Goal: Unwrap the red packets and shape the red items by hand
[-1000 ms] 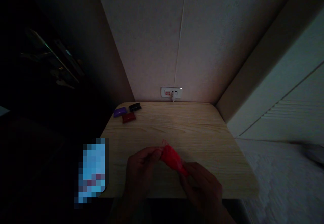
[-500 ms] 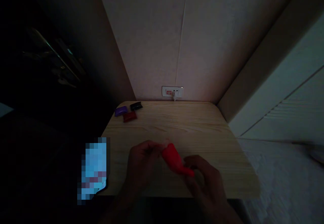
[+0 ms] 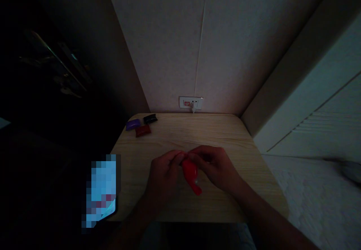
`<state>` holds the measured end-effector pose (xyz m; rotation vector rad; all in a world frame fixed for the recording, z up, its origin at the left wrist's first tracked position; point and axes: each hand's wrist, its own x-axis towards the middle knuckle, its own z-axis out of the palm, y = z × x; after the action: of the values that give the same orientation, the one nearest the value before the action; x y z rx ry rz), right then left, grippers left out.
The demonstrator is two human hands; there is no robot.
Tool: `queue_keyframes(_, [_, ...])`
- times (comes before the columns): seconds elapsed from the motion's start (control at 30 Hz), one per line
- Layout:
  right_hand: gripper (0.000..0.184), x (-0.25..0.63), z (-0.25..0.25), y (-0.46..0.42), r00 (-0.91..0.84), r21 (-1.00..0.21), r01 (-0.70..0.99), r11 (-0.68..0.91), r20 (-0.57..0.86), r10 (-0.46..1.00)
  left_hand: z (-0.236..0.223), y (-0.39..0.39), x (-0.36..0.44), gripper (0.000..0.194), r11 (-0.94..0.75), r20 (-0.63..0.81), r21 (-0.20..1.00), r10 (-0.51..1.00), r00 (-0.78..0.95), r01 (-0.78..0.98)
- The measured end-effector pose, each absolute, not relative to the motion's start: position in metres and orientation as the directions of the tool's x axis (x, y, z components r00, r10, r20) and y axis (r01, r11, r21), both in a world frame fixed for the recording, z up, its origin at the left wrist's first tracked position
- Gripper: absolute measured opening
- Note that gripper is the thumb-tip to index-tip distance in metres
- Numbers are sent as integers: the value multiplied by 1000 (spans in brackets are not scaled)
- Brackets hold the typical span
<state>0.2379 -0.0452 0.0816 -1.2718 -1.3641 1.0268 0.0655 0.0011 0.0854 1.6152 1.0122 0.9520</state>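
Observation:
A clear plastic packet of soft, bright red clay [image 3: 190, 170] hangs over the wooden table, pinched at its top by both hands. My left hand [image 3: 164, 170] grips the left side of that top end with thumb and fingers together. Close beside it, my right hand [image 3: 213, 164] pinches the right side of the same end, fingers closed. From the lower end a narrow red strand droops toward me. The fingertips partly cover the packet's top edge.
Purple [image 3: 133, 124], black [image 3: 150, 119] and dark red [image 3: 143, 130] packets lie at the table's [image 3: 220, 129] back left corner. A phone with a blurred-out screen [image 3: 103, 182] is at the left edge. A wall socket [image 3: 191, 102] with a plug sits behind; a white panel [image 3: 310, 103] stands right.
My right hand has left the packet's lower end and moved up to its top, beside my left hand. The red clay now hangs more upright, its strand sticking out below.

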Motion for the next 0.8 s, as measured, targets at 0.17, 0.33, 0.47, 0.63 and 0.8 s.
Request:
queue_keyframes(0.17, [26, 238, 88, -41, 67, -992, 105, 75, 83, 994, 86, 6, 66, 17, -53, 19, 994, 946, 324, 97])
queue_keyframes(0.33, [23, 233, 88, -43, 159, -995, -102, 20, 4, 987, 75, 5, 69, 17, 130, -68, 977, 941, 331, -169])
queue_keyframes(0.47, [24, 231, 85, -45, 230, -991, -128, 32, 2, 973, 73, -2, 70, 17, 142, -55, 963, 936, 346, -230])
queue_keyframes(0.63, [24, 233, 82, -49, 179, -997, -59, 53, 42, 983, 77, -7, 72, 23, 71, -24, 985, 960, 280, -158])
queue_keyframes(0.8, [17, 237, 85, -52, 69, -997, 43, 58, 61, 996, 73, -11, 75, 30, -7, 12, 1000, 953, 301, -16])
